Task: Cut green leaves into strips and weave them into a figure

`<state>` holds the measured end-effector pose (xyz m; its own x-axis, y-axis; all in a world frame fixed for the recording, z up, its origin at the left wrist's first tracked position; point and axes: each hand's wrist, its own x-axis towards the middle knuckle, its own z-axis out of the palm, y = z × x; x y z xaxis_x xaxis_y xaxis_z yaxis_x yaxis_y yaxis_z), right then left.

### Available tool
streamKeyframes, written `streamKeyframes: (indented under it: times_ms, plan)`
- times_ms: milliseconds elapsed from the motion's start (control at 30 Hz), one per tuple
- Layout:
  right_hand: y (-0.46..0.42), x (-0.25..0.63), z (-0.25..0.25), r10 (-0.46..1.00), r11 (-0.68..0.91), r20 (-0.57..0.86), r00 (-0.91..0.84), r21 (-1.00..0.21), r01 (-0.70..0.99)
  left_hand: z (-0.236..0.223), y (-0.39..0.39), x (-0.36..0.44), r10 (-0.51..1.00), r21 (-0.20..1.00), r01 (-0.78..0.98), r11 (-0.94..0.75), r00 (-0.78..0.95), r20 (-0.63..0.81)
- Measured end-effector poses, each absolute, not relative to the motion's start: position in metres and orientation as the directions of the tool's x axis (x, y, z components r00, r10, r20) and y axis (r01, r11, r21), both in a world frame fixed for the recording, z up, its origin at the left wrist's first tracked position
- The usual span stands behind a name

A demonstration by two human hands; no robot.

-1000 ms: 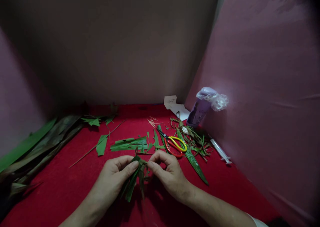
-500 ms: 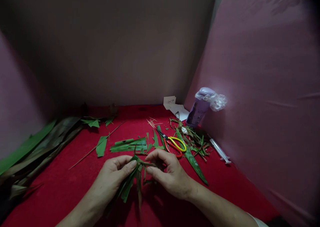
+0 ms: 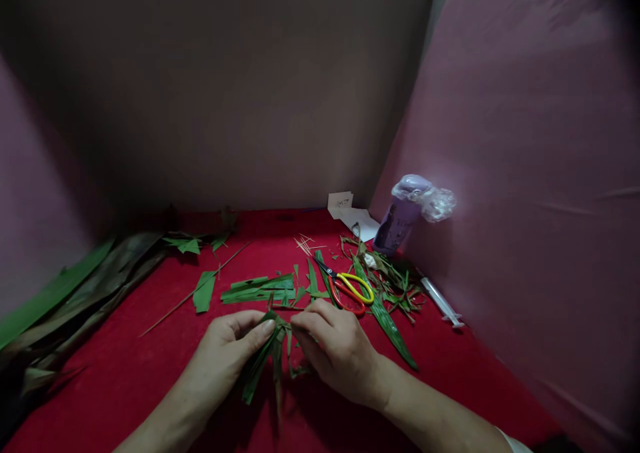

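My left hand (image 3: pixel 233 346) is closed around a small bundle of green leaf strips (image 3: pixel 257 371), its thumb pressed on top. Thin brown dried strips (image 3: pixel 277 360) are wound about the top of the bundle and hang down from it. At the bundle's right side, my right hand (image 3: pixel 337 350) is closed with its fingers bent inward, pinching the end of a dried strip; its fingertips are partly hidden. Just beyond the right hand lie scissors (image 3: pixel 353 290) with one yellow and one red handle.
Cut green leaf pieces (image 3: pixel 257 289) and toothpicks (image 3: pixel 303 245) lie on the red cloth (image 3: pixel 165 373). Long leaves (image 3: pixel 75 293) fill the left edge. Along the right wall are a plant-scrap heap (image 3: pixel 395 283), a syringe (image 3: pixel 443 303), a purple plastic-wrapped bottle (image 3: pixel 397 220) and white papers (image 3: pixel 360 223).
My right hand has turned over, and its fingers have curled in closer to the bundle, drawing the dried strip with them. The left hand keeps its hold in the same place.
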<state>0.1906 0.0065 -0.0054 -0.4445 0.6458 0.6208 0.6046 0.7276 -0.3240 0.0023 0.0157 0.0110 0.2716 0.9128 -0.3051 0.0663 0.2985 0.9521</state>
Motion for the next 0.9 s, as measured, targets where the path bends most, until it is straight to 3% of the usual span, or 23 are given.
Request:
streamKeyframes:
  times_ms: [567, 900]
  plan:
    - [0.0093, 0.1945, -0.0079, 0.633, 0.733, 0.619, -0.464, -0.288, 0.616, 0.0129, 0.0144, 0.0021, 0.910, 0.970, 0.206, 0.130, 0.363, -0.199]
    - [0.0078, 0.1926, -0.0087, 0.632, 0.734, 0.595, -0.496, -0.255, 0.629, 0.0126, 0.0129, 0.0017, 0.887, 0.962, 0.247, 0.113, 0.411, -0.210]
